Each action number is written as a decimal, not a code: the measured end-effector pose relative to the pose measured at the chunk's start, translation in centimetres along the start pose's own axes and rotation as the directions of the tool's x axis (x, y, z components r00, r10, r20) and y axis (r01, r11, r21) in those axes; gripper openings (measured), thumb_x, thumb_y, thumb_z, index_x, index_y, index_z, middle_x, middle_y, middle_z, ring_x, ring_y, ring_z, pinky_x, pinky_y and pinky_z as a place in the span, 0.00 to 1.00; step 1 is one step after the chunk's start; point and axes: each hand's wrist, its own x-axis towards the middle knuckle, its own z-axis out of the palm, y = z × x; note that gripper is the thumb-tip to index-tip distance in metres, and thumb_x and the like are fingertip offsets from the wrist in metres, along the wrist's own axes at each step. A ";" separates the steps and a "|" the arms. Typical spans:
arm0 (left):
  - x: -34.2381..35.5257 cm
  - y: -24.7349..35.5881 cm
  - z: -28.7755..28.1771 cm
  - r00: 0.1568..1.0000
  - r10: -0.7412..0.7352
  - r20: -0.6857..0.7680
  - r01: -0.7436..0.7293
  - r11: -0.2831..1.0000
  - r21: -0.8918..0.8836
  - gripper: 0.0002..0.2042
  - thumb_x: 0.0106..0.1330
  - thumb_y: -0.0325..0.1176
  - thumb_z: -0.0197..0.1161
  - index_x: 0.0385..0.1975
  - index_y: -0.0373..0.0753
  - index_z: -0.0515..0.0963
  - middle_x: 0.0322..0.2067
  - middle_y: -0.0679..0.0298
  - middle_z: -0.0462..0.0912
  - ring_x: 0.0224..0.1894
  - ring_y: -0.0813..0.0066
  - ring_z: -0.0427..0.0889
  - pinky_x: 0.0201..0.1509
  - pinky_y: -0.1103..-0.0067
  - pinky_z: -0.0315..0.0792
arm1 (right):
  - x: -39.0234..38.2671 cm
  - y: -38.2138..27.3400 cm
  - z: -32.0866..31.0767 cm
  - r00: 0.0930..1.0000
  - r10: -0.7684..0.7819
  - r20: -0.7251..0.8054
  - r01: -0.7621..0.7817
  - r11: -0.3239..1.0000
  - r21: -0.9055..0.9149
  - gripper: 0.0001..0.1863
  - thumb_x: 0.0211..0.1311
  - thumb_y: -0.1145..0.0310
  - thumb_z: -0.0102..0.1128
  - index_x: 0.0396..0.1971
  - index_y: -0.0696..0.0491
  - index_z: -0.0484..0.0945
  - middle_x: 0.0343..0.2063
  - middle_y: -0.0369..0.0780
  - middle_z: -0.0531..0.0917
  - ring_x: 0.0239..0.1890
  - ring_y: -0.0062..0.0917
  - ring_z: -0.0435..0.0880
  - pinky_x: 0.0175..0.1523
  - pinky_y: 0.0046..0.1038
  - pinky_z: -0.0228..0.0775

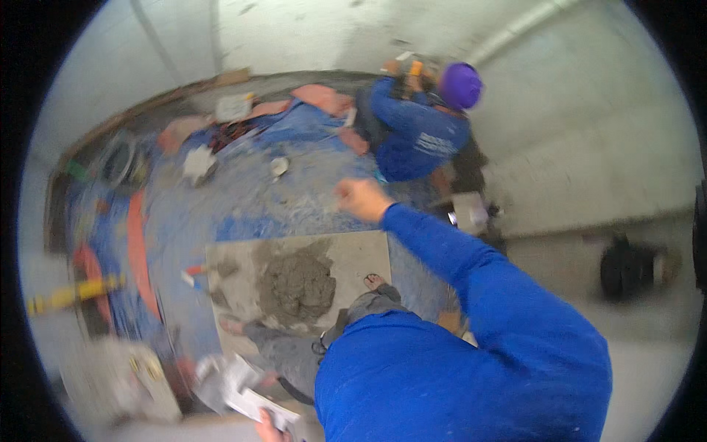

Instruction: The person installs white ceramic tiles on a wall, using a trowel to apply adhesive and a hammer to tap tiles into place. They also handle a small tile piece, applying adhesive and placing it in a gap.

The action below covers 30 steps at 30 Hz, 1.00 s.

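My right hand (359, 197), on an outstretched arm in the middle of the view, has curled fingers over the dusty blue tarp (247, 225); whether it holds anything is too blurred to tell. Low at the bottom, my left hand (269, 427) grips a white flat piece (258, 405), its kind unclear. Between my sandalled feet, a heap of grey mortar (296, 287) lies on a square pale board (364, 254). A trowel-like tool with a red handle (195, 270) rests at the board's left side.
A co-worker (420, 144) in blue with a purple cap crouches at the back wall. A yellow tool (74, 295), a bucket (118, 162) and pink strips (138, 250) lie on the left. A dark bag-like object (626, 269) is at the right wall.
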 end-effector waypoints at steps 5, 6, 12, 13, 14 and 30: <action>9.7 16.4 -7.2 0.972 -0.231 0.046 0.212 0.942 0.261 0.29 0.69 0.43 0.70 0.63 0.28 0.73 0.55 0.56 0.81 0.54 0.63 0.81 0.55 0.68 0.78 | -4.7 -12.9 16.8 0.772 0.377 0.513 -0.238 0.918 -0.316 0.25 0.58 0.56 0.67 0.54 0.51 0.81 0.49 0.52 0.86 0.52 0.48 0.84 0.56 0.47 0.77; 10.4 18.4 -8.8 0.969 -0.244 0.043 0.224 0.937 0.266 0.29 0.70 0.44 0.70 0.63 0.28 0.73 0.55 0.56 0.81 0.53 0.64 0.82 0.55 0.68 0.78 | -6.4 -14.4 18.0 0.655 0.429 0.622 -0.237 0.898 -0.370 0.25 0.58 0.56 0.68 0.54 0.51 0.81 0.50 0.51 0.86 0.53 0.47 0.85 0.57 0.46 0.77; 20.3 26.0 -14.2 0.843 -0.283 0.458 0.276 0.957 0.083 0.30 0.74 0.47 0.63 0.66 0.31 0.67 0.55 0.49 0.81 0.50 0.61 0.83 0.53 0.65 0.79 | -5.9 -20.2 20.0 0.513 0.573 0.640 -0.428 0.816 -0.388 0.26 0.60 0.55 0.68 0.55 0.52 0.81 0.47 0.51 0.87 0.55 0.44 0.84 0.59 0.44 0.76; 22.0 26.3 -14.7 0.838 -0.298 0.458 0.312 0.949 0.047 0.33 0.74 0.50 0.61 0.68 0.30 0.64 0.55 0.47 0.80 0.51 0.61 0.82 0.55 0.63 0.78 | -4.5 -21.1 20.4 0.527 0.585 0.617 -0.436 0.809 -0.395 0.25 0.60 0.53 0.68 0.54 0.53 0.82 0.47 0.50 0.87 0.55 0.44 0.85 0.59 0.44 0.76; 24.0 27.4 -15.3 0.805 -0.365 0.468 0.395 0.918 0.038 0.33 0.74 0.51 0.61 0.68 0.30 0.64 0.55 0.47 0.80 0.51 0.61 0.82 0.56 0.63 0.78 | -2.7 -22.1 21.1 0.539 0.584 0.607 -0.457 0.808 -0.373 0.25 0.60 0.53 0.67 0.53 0.53 0.82 0.47 0.50 0.87 0.54 0.45 0.85 0.59 0.44 0.76; 51.3 65.1 -7.3 0.848 -0.514 0.127 0.433 0.812 0.393 0.25 0.73 0.56 0.60 0.56 0.40 0.75 0.43 0.63 0.82 0.45 0.65 0.82 0.48 0.65 0.79 | 48.0 -47.9 40.1 0.731 0.137 0.669 -0.107 0.990 -0.087 0.34 0.60 0.41 0.66 0.57 0.53 0.79 0.53 0.50 0.81 0.60 0.47 0.78 0.60 0.45 0.74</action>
